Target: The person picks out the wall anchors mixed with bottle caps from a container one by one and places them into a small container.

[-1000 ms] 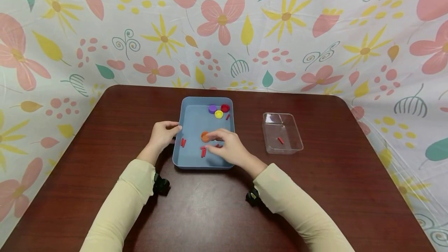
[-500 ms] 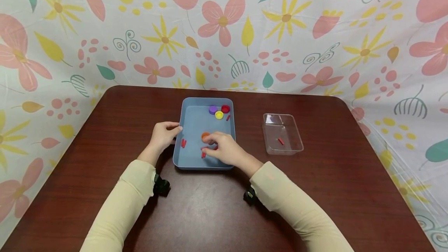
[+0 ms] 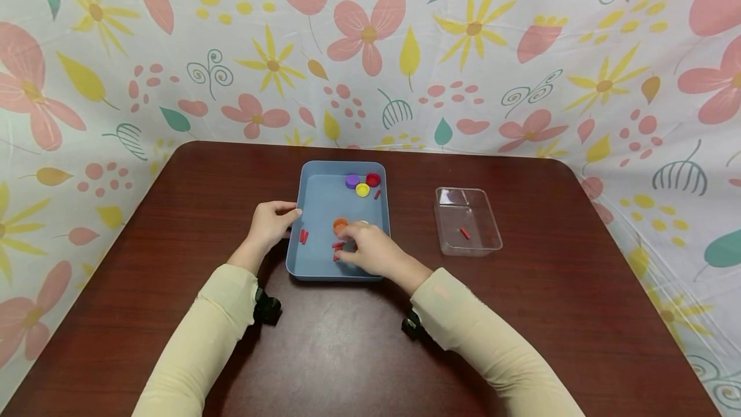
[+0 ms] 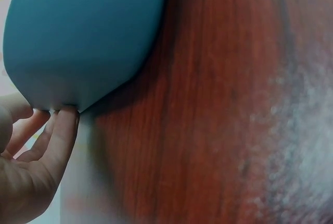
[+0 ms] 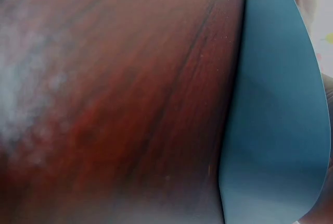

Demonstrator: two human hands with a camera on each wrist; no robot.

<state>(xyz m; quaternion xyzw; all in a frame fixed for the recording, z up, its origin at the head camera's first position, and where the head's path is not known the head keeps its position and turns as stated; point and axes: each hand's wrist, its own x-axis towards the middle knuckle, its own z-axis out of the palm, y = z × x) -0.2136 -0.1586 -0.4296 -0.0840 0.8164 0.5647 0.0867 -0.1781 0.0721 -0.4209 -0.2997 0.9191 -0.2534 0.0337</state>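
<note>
My left hand [image 3: 270,224] grips the left side of a blue-grey tray [image 3: 312,269], thumb at the rim. In the left wrist view its fingers [image 4: 65,135] press the tray's outer wall. Over the tray's near right part, my right hand [image 3: 373,250] reaches in from the right, thumb and forefinger apart. Just off those fingertips lie short red sticks [image 3: 338,245]. An orange round cap [image 3: 339,225] sits right beyond the forefinger, and a white edge shows behind the knuckles. Two more red sticks [image 3: 303,237] lie near the tray's left wall.
Purple [image 3: 352,181], yellow [image 3: 362,190] and red caps [image 3: 373,179] cluster in the tray's far right corner, beside another red stick [image 3: 377,194]. A clear plastic box [image 3: 457,246] holding one red stick [image 3: 465,233] stands to the right on the brown table [image 3: 538,262].
My right hand has shifted slightly left and nearer, its thumb and forefinger closing in, then parting again at the red sticks. The left hand stays on the tray.
</note>
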